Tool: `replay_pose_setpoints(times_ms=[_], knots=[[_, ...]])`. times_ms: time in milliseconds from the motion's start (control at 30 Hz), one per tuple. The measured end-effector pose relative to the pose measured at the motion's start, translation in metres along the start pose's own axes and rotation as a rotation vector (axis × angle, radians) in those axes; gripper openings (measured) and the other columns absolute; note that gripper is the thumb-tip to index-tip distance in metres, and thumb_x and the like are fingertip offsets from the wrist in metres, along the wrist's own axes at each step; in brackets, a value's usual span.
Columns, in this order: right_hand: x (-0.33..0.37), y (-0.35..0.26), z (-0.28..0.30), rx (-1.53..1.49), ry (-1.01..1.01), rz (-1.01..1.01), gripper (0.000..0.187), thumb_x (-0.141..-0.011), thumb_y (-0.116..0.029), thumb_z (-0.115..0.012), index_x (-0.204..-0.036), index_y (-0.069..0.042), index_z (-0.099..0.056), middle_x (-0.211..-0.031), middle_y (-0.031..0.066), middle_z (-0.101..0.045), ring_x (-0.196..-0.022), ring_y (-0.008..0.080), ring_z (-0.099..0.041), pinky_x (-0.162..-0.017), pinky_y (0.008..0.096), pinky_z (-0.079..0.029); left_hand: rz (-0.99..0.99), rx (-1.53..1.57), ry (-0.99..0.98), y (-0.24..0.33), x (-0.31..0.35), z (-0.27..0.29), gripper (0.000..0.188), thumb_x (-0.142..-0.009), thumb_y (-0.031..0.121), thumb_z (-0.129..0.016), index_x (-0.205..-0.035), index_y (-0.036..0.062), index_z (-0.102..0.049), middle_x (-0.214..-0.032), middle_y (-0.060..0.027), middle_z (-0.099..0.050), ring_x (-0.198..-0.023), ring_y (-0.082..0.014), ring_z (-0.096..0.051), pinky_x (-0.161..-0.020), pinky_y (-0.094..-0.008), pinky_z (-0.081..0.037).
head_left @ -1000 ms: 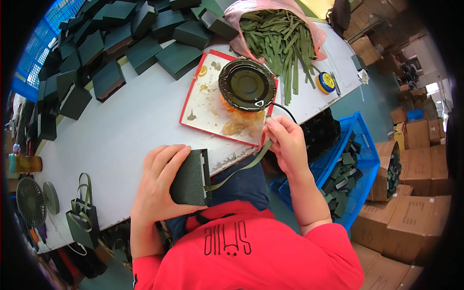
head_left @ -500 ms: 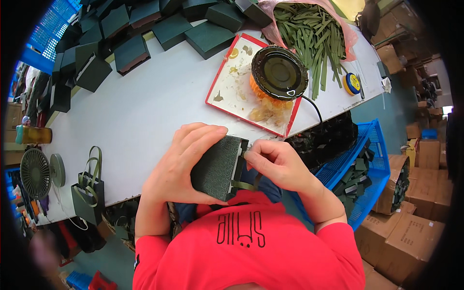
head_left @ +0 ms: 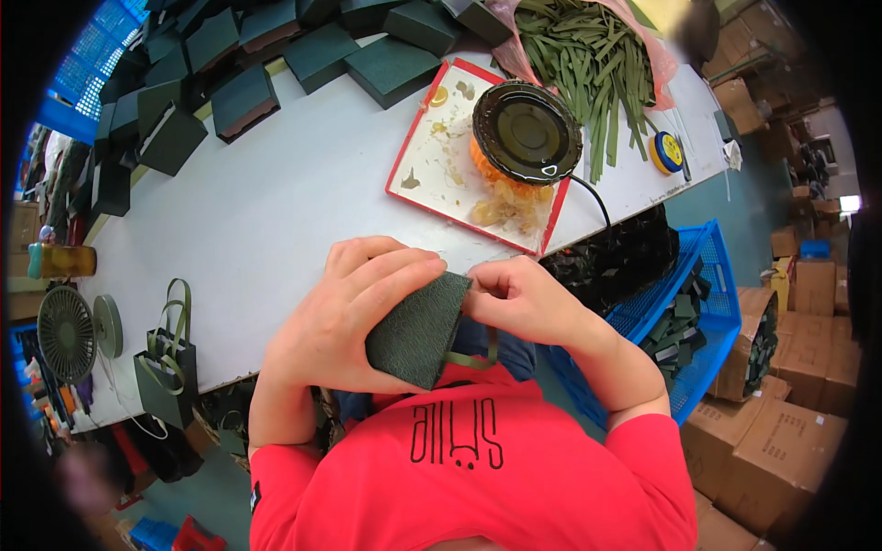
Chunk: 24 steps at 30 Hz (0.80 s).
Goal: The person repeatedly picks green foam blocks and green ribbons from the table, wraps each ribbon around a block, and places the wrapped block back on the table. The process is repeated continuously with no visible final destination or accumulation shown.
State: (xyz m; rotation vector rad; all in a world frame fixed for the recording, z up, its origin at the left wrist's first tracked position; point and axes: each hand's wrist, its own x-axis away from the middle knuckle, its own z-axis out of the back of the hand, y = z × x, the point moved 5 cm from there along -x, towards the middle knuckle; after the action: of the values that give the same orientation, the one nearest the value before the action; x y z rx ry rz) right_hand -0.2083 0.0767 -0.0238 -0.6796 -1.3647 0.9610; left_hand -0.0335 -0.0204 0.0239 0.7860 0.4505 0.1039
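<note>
My left hand (head_left: pixel 344 317) grips a small dark green textured box (head_left: pixel 418 332), held close to my chest at the table's near edge. My right hand (head_left: pixel 524 296) presses against the box's right side, its fingers pinching a thin olive green ribbon strip (head_left: pixel 473 360) that loops below the box. A round black glue pot (head_left: pixel 526 131) with orange drips stands on a red-rimmed white tray (head_left: pixel 432 156) just beyond my hands. A heap of green ribbon strips (head_left: pixel 588 50) lies in a pink bag at the far right.
Several dark green boxes (head_left: pixel 239 87) are spread over the far left of the white table (head_left: pixel 248 220). A blue crate (head_left: pixel 698 312) with dark parts sits at my right, cardboard cartons (head_left: pixel 790 432) beyond it. A small fan (head_left: pixel 69 331) and a green gift bag (head_left: pixel 165 363) are at my left.
The box has come in from the table edge toward my chest. My right hand has moved from pulling the ribbon at arm's length to pressing it against the box's side.
</note>
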Motion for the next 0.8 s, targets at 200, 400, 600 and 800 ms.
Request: replay_pose_setpoints(times_ms=[200, 400, 600, 800], knots=[[-0.002, 0.008, -0.004, -0.113, -0.031, 0.022, 0.028, -0.095, -0.021, -0.066, -0.078, 0.001, -0.068, -0.064, 0.0003, -0.062, -0.061, 0.0040, -0.052, -0.055, 0.0260, -0.041, -0.006, -0.009, -0.033, 0.001, -0.001, -0.003, 0.089, -0.058, 0.031, -0.092, -0.136, 0.0049, -0.057, -0.131, -0.0114, -0.061, -0.120, -0.0344, -0.055, -0.101, -0.0463, -0.040], [0.002, 0.006, 0.007, -0.103, 0.038, 0.236, 0.031, -0.103, -0.025, -0.063, -0.088, 0.001, -0.071, -0.073, -0.0013, -0.066, -0.069, 0.0022, -0.052, -0.060, 0.0259, -0.043, 0.065, 0.035, -0.004, -0.008, 0.005, 0.000, 0.096, -0.057, 0.033, -0.094, -0.139, 0.0029, -0.053, -0.130, -0.0127, -0.059, -0.120, -0.0352, -0.054, -0.101, -0.0468, -0.041], [0.001, 0.006, -0.004, -0.204, 0.036, 0.100, 0.030, -0.101, -0.024, -0.065, -0.087, 0.002, -0.069, -0.070, -0.0018, -0.059, -0.067, 0.0033, -0.049, -0.059, 0.0265, -0.042, 0.063, -0.001, -0.040, -0.006, 0.000, -0.001, 0.096, -0.056, 0.033, -0.093, -0.138, 0.0023, -0.053, -0.131, -0.0133, -0.060, -0.118, -0.0356, -0.054, -0.101, -0.0463, -0.041], [-0.006, 0.017, -0.012, -0.175, 0.193, 0.216, 0.030, -0.095, -0.018, -0.066, -0.074, 0.003, -0.063, -0.059, -0.0001, -0.053, -0.061, 0.0050, -0.046, -0.053, 0.0293, -0.040, 0.025, -0.115, -0.043, 0.004, -0.002, -0.008, 0.092, -0.053, 0.033, -0.092, -0.132, 0.0032, -0.058, -0.131, -0.0122, -0.062, -0.117, -0.0356, -0.057, -0.102, -0.0479, -0.041]])
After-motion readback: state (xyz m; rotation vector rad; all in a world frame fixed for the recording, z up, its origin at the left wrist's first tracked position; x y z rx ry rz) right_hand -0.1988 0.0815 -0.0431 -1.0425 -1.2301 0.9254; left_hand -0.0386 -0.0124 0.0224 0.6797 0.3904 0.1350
